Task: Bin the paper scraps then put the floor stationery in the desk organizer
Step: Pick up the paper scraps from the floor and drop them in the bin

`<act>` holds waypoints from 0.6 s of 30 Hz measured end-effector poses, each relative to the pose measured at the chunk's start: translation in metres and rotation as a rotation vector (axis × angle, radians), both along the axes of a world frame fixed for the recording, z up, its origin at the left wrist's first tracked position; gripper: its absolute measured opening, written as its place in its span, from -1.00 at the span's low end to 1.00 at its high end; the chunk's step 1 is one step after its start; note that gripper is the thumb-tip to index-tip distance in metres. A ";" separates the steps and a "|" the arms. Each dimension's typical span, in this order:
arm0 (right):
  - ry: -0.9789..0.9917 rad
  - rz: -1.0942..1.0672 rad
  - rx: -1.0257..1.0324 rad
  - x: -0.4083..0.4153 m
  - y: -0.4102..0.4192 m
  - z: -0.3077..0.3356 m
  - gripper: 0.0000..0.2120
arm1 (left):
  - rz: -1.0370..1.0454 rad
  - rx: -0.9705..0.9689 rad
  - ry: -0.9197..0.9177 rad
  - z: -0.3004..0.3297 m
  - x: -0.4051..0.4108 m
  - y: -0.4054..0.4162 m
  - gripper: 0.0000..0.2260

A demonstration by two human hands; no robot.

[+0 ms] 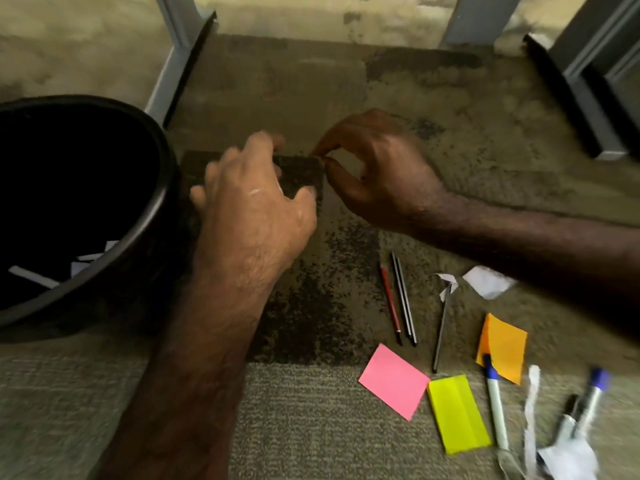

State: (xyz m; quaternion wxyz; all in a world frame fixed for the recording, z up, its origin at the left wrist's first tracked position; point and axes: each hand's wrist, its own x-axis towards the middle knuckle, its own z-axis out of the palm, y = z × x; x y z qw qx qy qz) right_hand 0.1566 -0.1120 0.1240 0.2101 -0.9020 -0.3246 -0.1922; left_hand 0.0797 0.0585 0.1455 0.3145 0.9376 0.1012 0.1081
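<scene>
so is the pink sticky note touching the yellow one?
Touching. In the head view the pink sticky note's right corner meets the yellow sticky note's upper-left corner, with no carpet visible between.

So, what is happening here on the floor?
A person is clearing a carpet. Both hands, left hand and right hand, are beside a black bin that already holds white scraps. Pencils, sticky notes, markers and more paper scraps lie on the carpet.

Patchy carpeted floor (311,427) carries a black bin (162,188), pencils (403,299), pink (394,381), yellow (457,414) and orange sticky notes (504,348), markers (495,407), and paper scraps (488,282).
</scene>
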 end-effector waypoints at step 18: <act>0.195 -0.301 -0.294 -0.035 -0.174 -0.068 -0.79 | -0.479 0.107 0.136 -0.167 0.027 -0.172 -0.54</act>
